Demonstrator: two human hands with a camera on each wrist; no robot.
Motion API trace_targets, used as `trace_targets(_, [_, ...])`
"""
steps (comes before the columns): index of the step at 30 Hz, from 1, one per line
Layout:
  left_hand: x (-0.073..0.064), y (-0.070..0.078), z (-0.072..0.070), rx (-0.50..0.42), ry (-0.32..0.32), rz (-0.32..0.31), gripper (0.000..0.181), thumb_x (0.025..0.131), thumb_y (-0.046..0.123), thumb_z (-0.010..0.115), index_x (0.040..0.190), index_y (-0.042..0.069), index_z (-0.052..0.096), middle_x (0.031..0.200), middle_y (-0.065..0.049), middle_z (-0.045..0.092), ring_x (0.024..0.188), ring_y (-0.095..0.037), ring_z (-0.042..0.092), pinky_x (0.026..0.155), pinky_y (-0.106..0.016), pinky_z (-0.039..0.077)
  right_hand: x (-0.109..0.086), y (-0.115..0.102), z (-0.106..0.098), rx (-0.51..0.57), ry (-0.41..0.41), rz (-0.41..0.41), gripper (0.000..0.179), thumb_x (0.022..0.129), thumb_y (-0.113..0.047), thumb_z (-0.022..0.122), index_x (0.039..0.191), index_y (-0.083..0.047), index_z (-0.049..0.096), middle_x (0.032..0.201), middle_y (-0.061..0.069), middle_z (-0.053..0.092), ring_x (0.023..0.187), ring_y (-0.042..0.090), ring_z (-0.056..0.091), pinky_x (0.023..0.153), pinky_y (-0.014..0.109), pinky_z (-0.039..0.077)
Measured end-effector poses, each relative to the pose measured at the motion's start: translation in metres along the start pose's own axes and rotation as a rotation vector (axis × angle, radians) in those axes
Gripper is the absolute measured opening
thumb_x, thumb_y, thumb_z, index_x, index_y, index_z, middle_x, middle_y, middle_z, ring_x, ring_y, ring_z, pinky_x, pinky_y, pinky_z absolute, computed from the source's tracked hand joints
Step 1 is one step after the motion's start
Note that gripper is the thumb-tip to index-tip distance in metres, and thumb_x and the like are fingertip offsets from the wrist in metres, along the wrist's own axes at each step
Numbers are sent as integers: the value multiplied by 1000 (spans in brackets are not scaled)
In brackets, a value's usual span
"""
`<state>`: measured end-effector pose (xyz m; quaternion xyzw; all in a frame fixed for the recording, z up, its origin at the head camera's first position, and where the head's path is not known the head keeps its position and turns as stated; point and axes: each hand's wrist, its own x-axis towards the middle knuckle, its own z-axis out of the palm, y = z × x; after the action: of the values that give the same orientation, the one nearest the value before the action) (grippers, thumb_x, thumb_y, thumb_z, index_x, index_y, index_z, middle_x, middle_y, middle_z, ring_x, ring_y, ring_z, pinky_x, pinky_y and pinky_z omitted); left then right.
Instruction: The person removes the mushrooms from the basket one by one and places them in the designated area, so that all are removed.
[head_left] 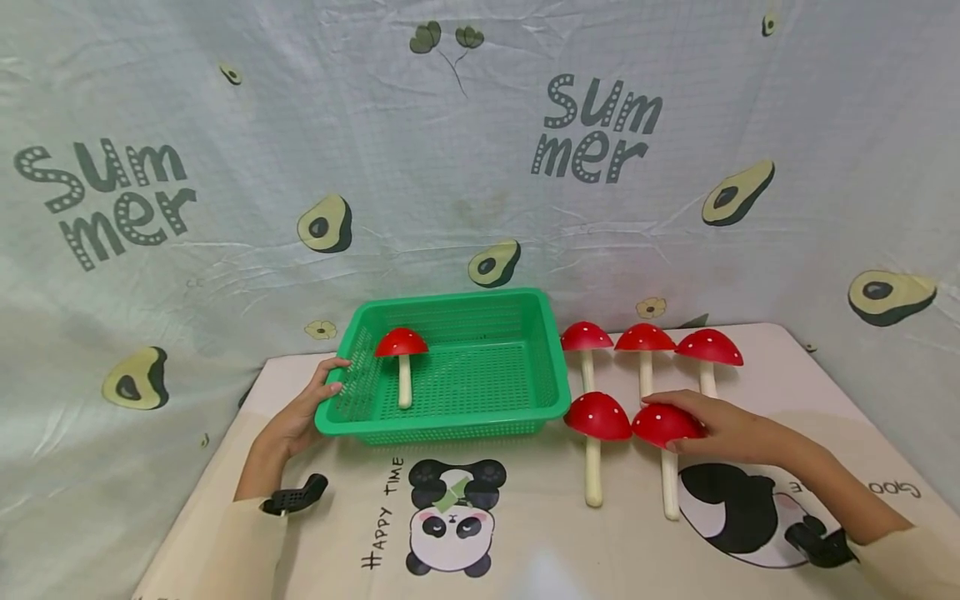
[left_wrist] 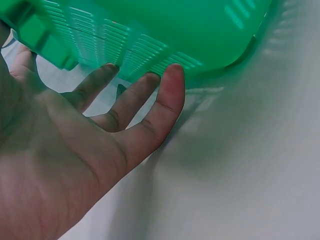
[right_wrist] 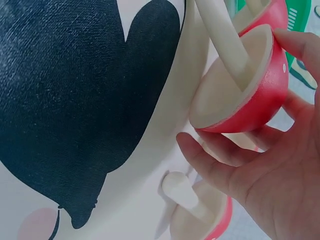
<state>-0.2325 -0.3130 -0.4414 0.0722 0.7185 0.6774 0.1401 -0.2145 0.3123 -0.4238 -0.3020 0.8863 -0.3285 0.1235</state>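
A green plastic basket (head_left: 450,427) stands left of the middle, with one toy mushroom (head_left: 403,343) inside, red-capped with white dots and a pale stem. My left hand (head_left: 298,417) holds the basket's left rim; in the left wrist view its bent fingers (left_wrist: 167,102) lie against the slotted outer wall. At the right, my right hand (head_left: 723,427) grips the red cap of another toy mushroom (head_left: 663,425), its stem towards me. From the right wrist view, thumb and fingers span that cap (right_wrist: 265,105). Whether it is off the table I cannot tell.
Left of the gripped one lies another toy mushroom (head_left: 597,417), close to the basket's right side. Behind them is a row of three: a left one (head_left: 586,337), a middle one (head_left: 644,337) and a right one (head_left: 708,347). A printed cloth wall (head_left: 420,183) rises behind the table.
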Motion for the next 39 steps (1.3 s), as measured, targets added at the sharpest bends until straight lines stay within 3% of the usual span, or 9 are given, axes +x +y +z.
trace_targets(6, [-1,1,-1,-8,-8,10,28,106,27,42,126,46,37,132,-10,33,100,-19,58,80,-36,54,4,-8,-7,-89,37,4,68,86,-30,80,142,-6,50,132,16,57,116,37,55,77,29,59])
trace_targets(13, [-4,2,-3,-9,-16,43,28,107,25,41,127,44,37,131,-7,35,100,-16,59,81,-33,55,22,-29,-20,-164,142,1,71,84,-27,83,144,-6,51,137,18,58,117,42,59,80,49,60])
trace_targets(18, [-4,3,-4,-2,-23,49,28,107,26,41,129,44,36,132,-10,33,99,-15,58,80,-32,55,42,-51,-19,-153,165,-13,62,88,-26,80,142,-10,56,136,17,60,115,41,62,81,46,61])
trace_targets(24, [0,3,-4,0,-23,42,28,108,27,41,129,44,36,134,-11,30,98,-16,58,80,-32,54,70,-71,-9,-126,151,-121,59,89,-20,79,142,-8,58,133,14,64,111,38,65,81,41,61])
trace_targets(30, [2,2,-3,6,-5,35,28,107,28,42,128,45,36,138,-15,25,100,-18,56,80,-31,54,94,-93,0,-155,115,-176,57,91,-26,77,144,-14,58,133,7,66,114,30,64,85,43,60])
trace_targets(35, [1,1,-1,17,0,23,28,106,29,41,128,45,35,143,-20,20,102,-19,55,81,-32,54,114,-109,0,-100,82,-273,52,94,-21,74,143,-10,59,135,9,64,113,28,64,85,37,59])
trace_targets(39, [-1,0,-1,2,5,18,28,106,28,42,128,46,36,141,-18,22,101,-18,55,81,-32,54,133,-119,1,-90,70,-349,46,96,-16,71,140,-9,61,138,10,63,119,27,63,91,36,58])
